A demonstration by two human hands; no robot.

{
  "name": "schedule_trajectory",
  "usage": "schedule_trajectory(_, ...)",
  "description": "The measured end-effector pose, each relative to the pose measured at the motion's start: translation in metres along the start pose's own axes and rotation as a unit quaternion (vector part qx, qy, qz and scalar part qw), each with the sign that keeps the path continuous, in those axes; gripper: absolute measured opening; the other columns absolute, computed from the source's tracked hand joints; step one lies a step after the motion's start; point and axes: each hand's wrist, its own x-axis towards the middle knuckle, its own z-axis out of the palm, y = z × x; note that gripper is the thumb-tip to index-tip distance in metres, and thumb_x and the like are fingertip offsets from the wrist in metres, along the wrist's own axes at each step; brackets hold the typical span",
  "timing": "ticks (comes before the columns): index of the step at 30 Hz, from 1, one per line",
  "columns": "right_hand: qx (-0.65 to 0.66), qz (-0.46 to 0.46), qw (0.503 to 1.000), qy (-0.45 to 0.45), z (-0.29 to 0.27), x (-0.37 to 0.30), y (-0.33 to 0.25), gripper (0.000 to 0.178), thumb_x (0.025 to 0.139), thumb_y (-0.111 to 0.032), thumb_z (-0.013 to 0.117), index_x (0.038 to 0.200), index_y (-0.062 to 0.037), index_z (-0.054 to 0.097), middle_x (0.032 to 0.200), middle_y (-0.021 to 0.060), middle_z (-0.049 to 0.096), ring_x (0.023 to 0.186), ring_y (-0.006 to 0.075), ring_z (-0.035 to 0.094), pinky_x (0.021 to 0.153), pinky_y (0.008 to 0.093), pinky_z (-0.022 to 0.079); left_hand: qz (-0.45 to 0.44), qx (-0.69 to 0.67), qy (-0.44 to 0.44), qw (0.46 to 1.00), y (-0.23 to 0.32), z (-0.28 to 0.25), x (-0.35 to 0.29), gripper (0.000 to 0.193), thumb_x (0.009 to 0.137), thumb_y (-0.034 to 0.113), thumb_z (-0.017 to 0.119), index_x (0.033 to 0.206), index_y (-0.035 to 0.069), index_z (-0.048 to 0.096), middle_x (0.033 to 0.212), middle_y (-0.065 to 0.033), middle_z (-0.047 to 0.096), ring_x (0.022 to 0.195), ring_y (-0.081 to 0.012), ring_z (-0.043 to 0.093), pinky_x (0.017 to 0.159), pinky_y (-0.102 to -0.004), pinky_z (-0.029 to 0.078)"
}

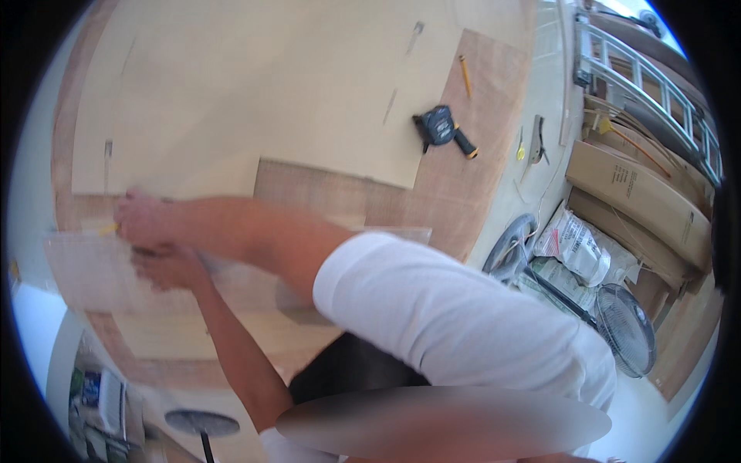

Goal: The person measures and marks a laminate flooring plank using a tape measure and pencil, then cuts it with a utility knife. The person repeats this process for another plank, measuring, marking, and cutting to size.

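My right hand [143, 220] reaches across to the far left and is closed round a thin yellow pencil [108, 229], whose end sticks out to the left. Just below it, my left hand [171, 268] lies with fingers apart on a clear, see-through sheet [85, 270]. That sheet rests over a reddish-brown wood panel [455, 185], its upper edge running close under my right hand. Beyond my hands lies a large pale board [255, 85] with a rectangular cutout along its near side and several short dark marks.
A black tape measure [438, 125] sits at the pale board's right edge, touching a black-and-yellow handle [465, 143]. Another yellow pencil [465, 76] lies farther back. Right of the panel are a ladder [641, 73], cardboard boxes [637, 201], plastic bags [575, 247] and a fan [624, 330].
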Motion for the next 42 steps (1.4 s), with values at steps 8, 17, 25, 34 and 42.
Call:
schedule_trajectory(8,0.156,0.248,0.946,0.137,-0.137,-0.177,0.091,0.047,0.077,-0.003,0.060,0.124,-0.0050,0.063,0.120,0.0222,0.061,0.105,0.0409,0.061,0.093,0.0498,0.051,-0.007,-0.059,0.019,0.998,-0.001,-0.002,0.001,0.061,0.102,0.039,0.040,0.152,0.004,0.038,0.161,-0.0163,0.034,0.150,-0.0416,0.024,0.111,-0.0712,0.021)
schedule_trajectory(17,0.117,0.455,0.840,0.270,-0.291,-0.432,0.177,0.045,0.090,-0.001,0.059,0.135,-0.0002,0.055,0.129,0.0218,0.058,0.125,0.0383,0.054,0.104,0.0422,0.046,-0.017,-0.023,0.021,0.999,0.004,-0.003,0.004,0.059,0.100,0.033,0.041,0.151,0.002,0.038,0.159,-0.0185,0.036,0.147,-0.0429,0.031,0.111,-0.0705,0.025)
schedule_trajectory(25,-0.059,0.228,0.972,-0.006,-0.195,-0.392,0.070,0.072,0.072,-0.024,0.084,0.137,-0.0122,0.057,0.141,0.0206,0.048,0.132,0.0405,0.045,0.111,0.0544,0.036,-0.048,-0.022,-0.043,0.998,-0.003,-0.001,-0.002,0.061,0.102,0.032,0.040,0.155,0.002,0.033,0.163,-0.0192,0.029,0.150,-0.0432,0.024,0.115,-0.0669,0.022)
schedule_trajectory(34,-0.127,0.166,0.975,0.076,-0.150,-0.288,0.092,0.052,0.083,-0.016,0.066,0.135,-0.0179,0.061,0.137,0.0118,0.053,0.130,0.0326,0.047,0.107,0.0620,0.033,-0.059,-0.037,-0.047,0.996,0.011,-0.016,-0.004,0.060,0.103,0.032,0.037,0.157,0.006,0.031,0.164,-0.0144,0.028,0.151,-0.0399,0.024,0.116,-0.0682,0.021)
schedule_trajectory(42,-0.020,0.183,0.978,0.098,-0.155,-0.298,0.096,0.042,0.082,-0.008,0.064,0.124,-0.0115,0.065,0.130,0.0145,0.059,0.124,0.0361,0.052,0.105,0.0582,0.037,-0.027,-0.046,-0.017,0.998,0.013,-0.018,0.001,0.059,0.102,0.033,0.038,0.152,0.002,0.038,0.161,-0.0156,0.033,0.150,-0.0410,0.027,0.114,-0.0691,0.022)
